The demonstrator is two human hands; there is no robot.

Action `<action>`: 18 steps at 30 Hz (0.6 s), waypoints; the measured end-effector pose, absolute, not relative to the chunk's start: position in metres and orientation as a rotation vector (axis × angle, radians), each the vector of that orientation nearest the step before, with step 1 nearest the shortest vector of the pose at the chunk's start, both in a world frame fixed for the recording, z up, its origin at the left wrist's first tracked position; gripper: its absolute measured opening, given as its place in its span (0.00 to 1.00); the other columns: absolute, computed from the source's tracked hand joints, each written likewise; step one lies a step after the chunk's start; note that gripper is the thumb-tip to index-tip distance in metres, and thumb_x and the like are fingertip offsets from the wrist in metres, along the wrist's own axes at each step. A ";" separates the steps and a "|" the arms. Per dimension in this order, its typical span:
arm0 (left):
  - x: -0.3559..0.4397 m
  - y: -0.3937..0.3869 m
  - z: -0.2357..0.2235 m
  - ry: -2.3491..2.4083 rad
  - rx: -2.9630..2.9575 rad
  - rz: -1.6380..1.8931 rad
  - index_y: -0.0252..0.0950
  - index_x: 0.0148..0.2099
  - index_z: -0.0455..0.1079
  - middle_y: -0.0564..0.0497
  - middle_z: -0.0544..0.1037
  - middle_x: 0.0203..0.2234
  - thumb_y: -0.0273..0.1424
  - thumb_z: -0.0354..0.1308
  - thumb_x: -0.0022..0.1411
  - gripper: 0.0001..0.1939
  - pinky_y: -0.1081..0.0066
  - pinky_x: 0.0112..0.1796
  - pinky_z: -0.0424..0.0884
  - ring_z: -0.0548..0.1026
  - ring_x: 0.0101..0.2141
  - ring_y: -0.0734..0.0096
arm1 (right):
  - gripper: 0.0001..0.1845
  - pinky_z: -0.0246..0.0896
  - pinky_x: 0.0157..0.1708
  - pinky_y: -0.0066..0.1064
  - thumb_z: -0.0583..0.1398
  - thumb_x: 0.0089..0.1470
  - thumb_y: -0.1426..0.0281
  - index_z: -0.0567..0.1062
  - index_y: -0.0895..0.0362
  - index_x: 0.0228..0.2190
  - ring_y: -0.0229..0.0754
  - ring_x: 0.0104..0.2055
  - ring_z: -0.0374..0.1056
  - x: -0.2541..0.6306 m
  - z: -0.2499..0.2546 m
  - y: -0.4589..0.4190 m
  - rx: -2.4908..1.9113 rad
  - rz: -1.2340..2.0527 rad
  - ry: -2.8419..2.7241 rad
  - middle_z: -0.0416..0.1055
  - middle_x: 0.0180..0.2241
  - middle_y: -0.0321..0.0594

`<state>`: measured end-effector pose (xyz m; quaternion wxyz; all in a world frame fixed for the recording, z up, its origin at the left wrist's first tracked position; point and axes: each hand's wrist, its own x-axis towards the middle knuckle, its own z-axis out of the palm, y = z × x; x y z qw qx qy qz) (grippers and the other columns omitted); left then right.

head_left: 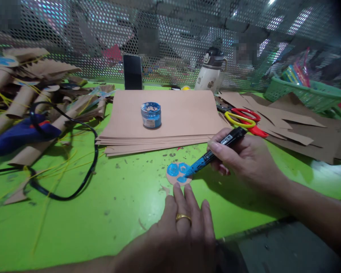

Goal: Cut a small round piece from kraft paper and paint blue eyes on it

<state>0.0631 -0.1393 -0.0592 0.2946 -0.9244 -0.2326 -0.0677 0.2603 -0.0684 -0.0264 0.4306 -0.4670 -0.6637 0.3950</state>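
A small round piece of brown paper [178,179] lies on the green table, with several bright blue painted shapes on it. My right hand [238,155] grips a black marker [213,153] whose lower end is coated in blue paint. The marker's tip touches the paper at a blue patch. Below it, my left hand [184,223] lies with fingers stretched out, fingertips at the paper's near edge. An uncapped jar of blue paint [151,115] stands beyond, on a stack of brown paper sheets [182,104].
Rolled paper pieces with yellow strings [25,98], a blue tool [25,134] and its black cord [95,151] crowd the left. Scissors [244,118], paper scraps [287,121] and a green basket [304,94] lie right. A phone [132,72] and bottle [211,70] stand behind.
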 end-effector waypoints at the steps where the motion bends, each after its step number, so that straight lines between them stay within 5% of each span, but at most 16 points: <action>1: 0.063 -0.139 -0.060 -0.623 -2.460 -0.184 0.24 0.56 0.66 0.34 0.78 0.47 0.26 0.41 0.68 0.20 0.58 0.43 0.72 0.79 0.45 0.53 | 0.16 0.59 0.15 0.26 0.65 0.55 0.56 0.71 0.55 0.27 0.34 0.15 0.62 0.260 -0.026 -0.069 -1.164 0.984 -1.663 0.68 0.16 0.31; 18: 0.063 -0.139 -0.057 -0.604 -2.468 -0.145 0.25 0.56 0.67 0.35 0.78 0.48 0.25 0.39 0.69 0.20 0.59 0.41 0.76 0.79 0.46 0.52 | 0.14 0.58 0.14 0.25 0.65 0.55 0.58 0.72 0.55 0.28 0.33 0.15 0.62 0.259 -0.025 -0.067 -1.144 0.936 -1.617 0.68 0.15 0.31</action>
